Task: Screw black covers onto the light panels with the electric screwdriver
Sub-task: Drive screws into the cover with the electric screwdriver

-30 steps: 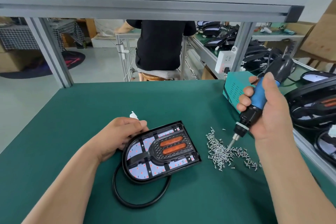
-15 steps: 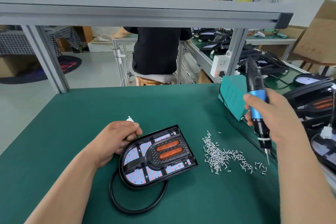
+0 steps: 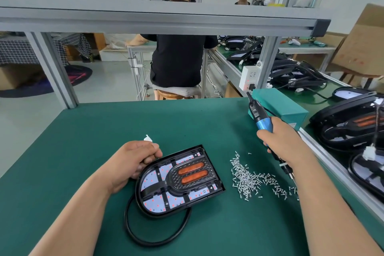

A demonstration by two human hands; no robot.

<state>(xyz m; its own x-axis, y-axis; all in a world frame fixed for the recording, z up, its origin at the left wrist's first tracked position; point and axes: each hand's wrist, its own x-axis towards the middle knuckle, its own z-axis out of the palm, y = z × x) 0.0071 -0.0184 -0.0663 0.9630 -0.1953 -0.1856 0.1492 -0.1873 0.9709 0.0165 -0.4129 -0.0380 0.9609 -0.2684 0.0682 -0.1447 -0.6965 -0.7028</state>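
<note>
Clutching screwdriver (image 3: pixel 264 124), seemingly pinching panel (image 3: pixel 150 181) edge

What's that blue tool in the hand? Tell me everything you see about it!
The electric screwdriver is slim: black plastic-looking upper end, shiny blue grip, dark lower barrel with a white band, thin metal bit. The right hand grips its middle. It leans, top away, bit pointing down near the scattered screws on the green table. Whether the bit touches them is unclear.
</note>
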